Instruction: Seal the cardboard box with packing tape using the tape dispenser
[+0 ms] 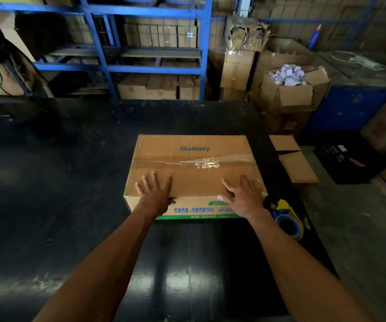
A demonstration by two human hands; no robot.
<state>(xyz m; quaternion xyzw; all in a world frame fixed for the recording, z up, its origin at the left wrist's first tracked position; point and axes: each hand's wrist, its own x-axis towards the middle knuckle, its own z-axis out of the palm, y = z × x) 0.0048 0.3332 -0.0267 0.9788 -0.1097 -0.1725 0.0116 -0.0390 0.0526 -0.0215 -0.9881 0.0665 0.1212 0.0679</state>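
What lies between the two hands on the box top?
Bare cardboard of the box between left hand and right hand, head view; tape strip runs beyond.

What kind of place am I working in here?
Most likely a warehouse packing area: blue steel shelving holding cartons, stacked cardboard boxes along the wall, and a dark packing table with a taped carton.
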